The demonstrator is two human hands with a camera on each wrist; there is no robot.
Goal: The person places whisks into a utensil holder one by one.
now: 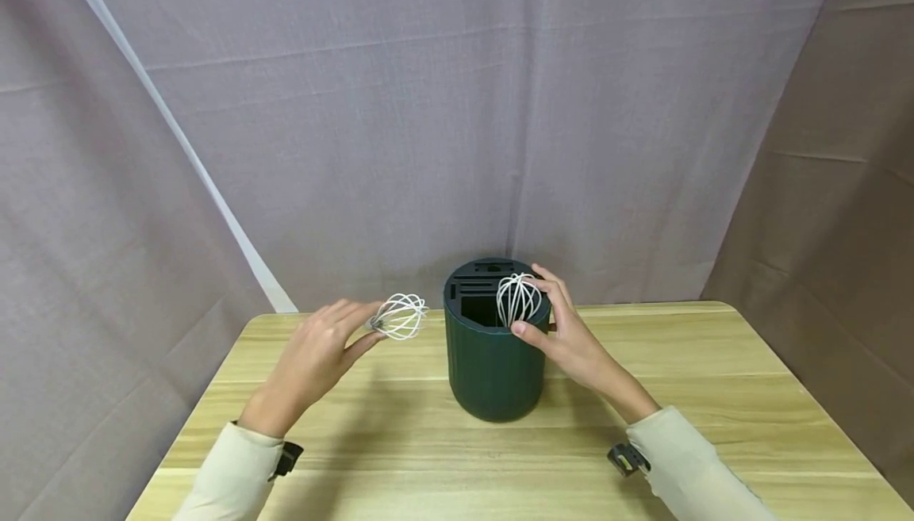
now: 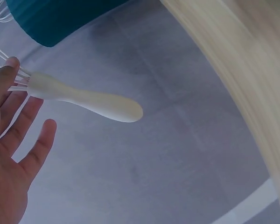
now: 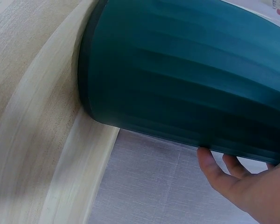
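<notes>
Two hands work above the counter (image 1: 714, 362). The left hand (image 1: 314, 358) pinches a white wire whisk with a smooth white handle (image 1: 400, 316) at fingertip level, left of the dark green ribbed plastic holder (image 1: 493, 370). The right hand (image 1: 567, 339) pinches a second white wire whisk (image 1: 517, 299) at the holder's rim.

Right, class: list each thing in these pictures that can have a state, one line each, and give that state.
Left hand: holds a whisk by its handle.
Left whisk: lifted off the table, wires toward the holder.
Right hand: pinches a second whisk.
Right whisk: upright at the holder's rim.
Green holder: upright on the table.
</notes>
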